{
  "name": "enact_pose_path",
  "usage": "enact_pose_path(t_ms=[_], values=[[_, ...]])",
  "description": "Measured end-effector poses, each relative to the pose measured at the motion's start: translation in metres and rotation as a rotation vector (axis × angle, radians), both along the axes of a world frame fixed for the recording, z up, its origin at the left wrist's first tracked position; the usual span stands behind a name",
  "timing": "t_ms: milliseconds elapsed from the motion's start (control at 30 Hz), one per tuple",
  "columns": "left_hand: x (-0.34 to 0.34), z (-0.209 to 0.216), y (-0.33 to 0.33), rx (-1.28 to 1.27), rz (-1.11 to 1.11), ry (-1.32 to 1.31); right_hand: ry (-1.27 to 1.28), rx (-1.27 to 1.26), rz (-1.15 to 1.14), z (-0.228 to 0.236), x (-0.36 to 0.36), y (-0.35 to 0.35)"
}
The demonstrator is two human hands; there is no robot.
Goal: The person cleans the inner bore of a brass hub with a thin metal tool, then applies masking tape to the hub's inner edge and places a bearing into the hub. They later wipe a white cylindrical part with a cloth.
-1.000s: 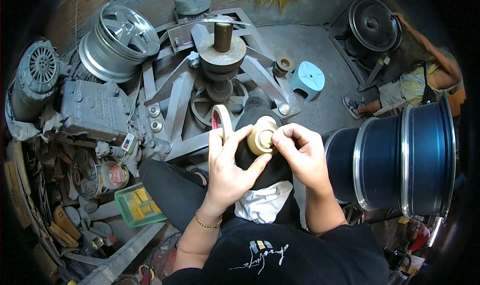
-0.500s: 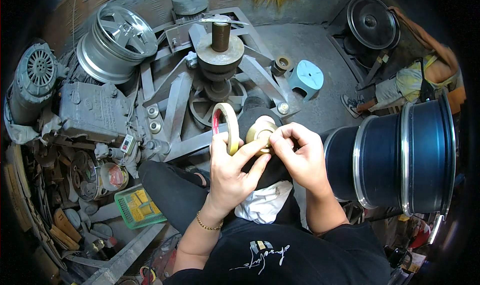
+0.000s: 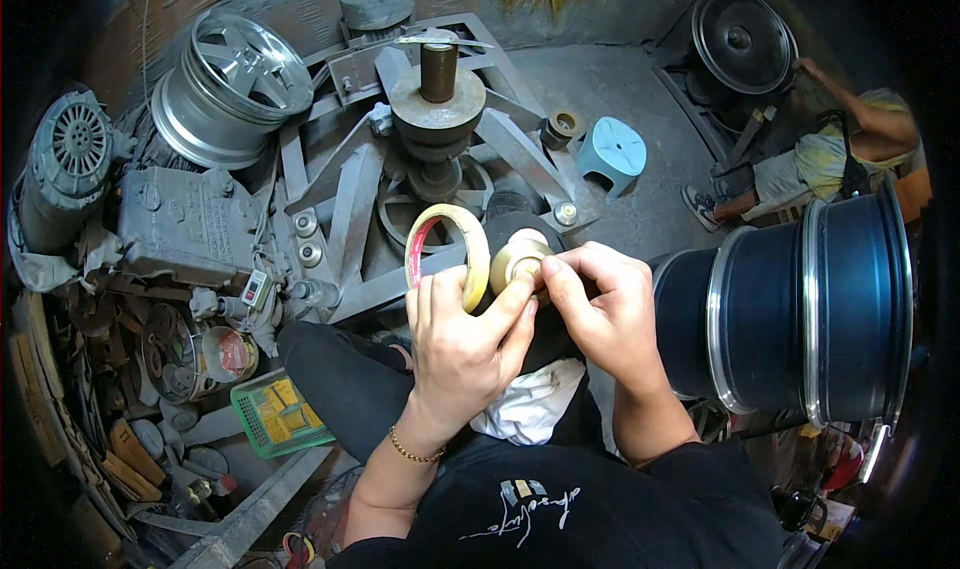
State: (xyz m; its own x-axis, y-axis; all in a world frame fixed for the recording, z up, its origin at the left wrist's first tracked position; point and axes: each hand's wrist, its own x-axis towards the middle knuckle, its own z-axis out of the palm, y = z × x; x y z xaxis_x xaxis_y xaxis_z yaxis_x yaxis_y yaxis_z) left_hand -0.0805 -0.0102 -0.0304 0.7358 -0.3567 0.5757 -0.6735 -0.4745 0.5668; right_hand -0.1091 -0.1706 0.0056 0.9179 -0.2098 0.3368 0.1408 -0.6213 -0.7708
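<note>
A roll of masking tape (image 3: 479, 259), cream with a red inner core, is hooked in the curled fingers of my left hand (image 3: 456, 337). That hand's thumb and index finger meet at the near rim of a brass-coloured round part (image 3: 512, 259), shaped like a stepped cap, above my lap. From the other side my right hand (image 3: 607, 314) pinches the same rim between thumb and fingers. Whether a strip of tape lies between the fingertips is too small to tell. Beneath the hands a crumpled white cloth (image 3: 527, 404) rests on my lap.
Ahead stands a grey steel frame (image 3: 357, 209) with a threaded spindle (image 3: 437, 77). A silver wheel rim (image 3: 232, 89) sits on the left, above a green basket (image 3: 280, 414). Blue-black rims (image 3: 760, 314) are at the right, near a light-blue stool (image 3: 612, 157) and another person (image 3: 840, 159).
The tape roll has turned to show its ring more openly and shifted slightly left. My fingertips have moved a little on the brass-coloured part. The other person's arm has straightened toward the far wheel.
</note>
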Motion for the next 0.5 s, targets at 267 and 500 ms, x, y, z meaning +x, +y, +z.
enact_pose_path(t_ms=[267,500], values=[[0.003,0.006,-0.001,0.053,-0.016,-0.007,-0.064,-0.068,-0.069,0.005,0.001,0.001],[0.008,0.005,0.002,0.032,-0.06,0.016,-0.046,-0.023,-0.14,0.001,0.0,-0.018]])
